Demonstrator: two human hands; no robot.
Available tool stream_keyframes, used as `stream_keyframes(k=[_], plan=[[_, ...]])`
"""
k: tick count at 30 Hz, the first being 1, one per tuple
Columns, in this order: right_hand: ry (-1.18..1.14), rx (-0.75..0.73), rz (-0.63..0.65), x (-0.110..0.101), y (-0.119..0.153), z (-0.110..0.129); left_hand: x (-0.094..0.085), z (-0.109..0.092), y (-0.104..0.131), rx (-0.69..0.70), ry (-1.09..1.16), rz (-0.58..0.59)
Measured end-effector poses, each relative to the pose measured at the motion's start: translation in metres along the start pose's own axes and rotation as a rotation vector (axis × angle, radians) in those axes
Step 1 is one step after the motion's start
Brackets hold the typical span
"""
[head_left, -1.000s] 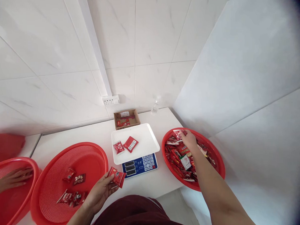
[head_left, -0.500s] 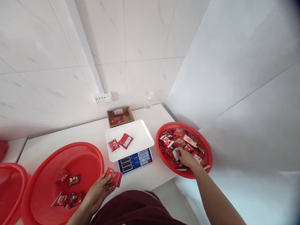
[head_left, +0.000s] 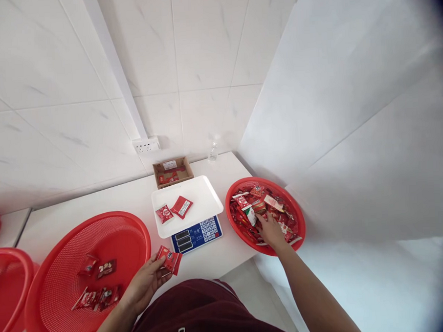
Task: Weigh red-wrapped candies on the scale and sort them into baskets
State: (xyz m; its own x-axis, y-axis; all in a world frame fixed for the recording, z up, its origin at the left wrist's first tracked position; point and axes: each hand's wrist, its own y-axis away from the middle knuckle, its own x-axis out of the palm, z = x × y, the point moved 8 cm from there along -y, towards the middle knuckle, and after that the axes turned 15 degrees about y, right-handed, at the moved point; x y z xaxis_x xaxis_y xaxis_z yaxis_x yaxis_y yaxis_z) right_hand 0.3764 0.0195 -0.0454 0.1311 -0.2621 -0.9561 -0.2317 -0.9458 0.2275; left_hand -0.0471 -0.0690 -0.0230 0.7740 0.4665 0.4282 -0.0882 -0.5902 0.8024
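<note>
My left hand (head_left: 148, 282) is closed on a red snack packet (head_left: 169, 259), with its printed face up, just in front of the scale. To the right, my right hand (head_left: 271, 229) reaches into a red plastic basket (head_left: 302, 220) full of wrapped snacks. Its fingers are bent and apart on the pile, their tips partly hidden among the wrappers. Beside them lies a green-and-white packet (head_left: 250, 215). Two red packets, one with white lettering (head_left: 164, 214) and one with a white label (head_left: 181, 207), rest on the white tray (head_left: 203, 211) of a blue digital scale (head_left: 197, 235).
A second red basket (head_left: 134, 223) on the left holds several packets, and another red basket (head_left: 25, 262) stands at the far left. Behind the scale are a cardboard box (head_left: 185, 175) with red packets and a clear bottle (head_left: 212, 151). A wall closes the right side.
My right hand has come away from the green-and-white packet, which now lies left of my fingers on the pile. The left hand keeps its packet. The view has shifted slightly.
</note>
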Motion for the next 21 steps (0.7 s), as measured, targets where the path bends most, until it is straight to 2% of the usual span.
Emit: stream_keyframes(k=[4,10,13,15,18,20,21], plan=[[0.112,0.014,0.058,-0.001,0.005,0.005,0.000,-0.001,0.002,0.010,-0.008,0.002],[0.130,-0.076,0.128,0.004,0.002,0.018,-0.001,0.002,0.001,0.024,0.012,0.085],[0.091,-0.001,0.149,0.002,-0.002,0.007,-0.007,0.002,0.001,0.032,0.019,0.094],[0.046,0.117,0.116,-0.010,-0.004,-0.013,-0.013,-0.001,0.001,0.049,0.013,0.080],[-0.038,0.237,-0.059,-0.045,-0.007,-0.032,-0.029,-0.008,-0.001,0.125,-0.061,0.011],[-0.153,0.184,-0.176,-0.071,-0.008,-0.016,-0.039,-0.013,-0.003,0.185,-0.156,-0.045],[-0.235,0.126,-0.207,-0.081,-0.009,0.002,-0.042,-0.014,-0.004,0.211,-0.198,-0.058]])
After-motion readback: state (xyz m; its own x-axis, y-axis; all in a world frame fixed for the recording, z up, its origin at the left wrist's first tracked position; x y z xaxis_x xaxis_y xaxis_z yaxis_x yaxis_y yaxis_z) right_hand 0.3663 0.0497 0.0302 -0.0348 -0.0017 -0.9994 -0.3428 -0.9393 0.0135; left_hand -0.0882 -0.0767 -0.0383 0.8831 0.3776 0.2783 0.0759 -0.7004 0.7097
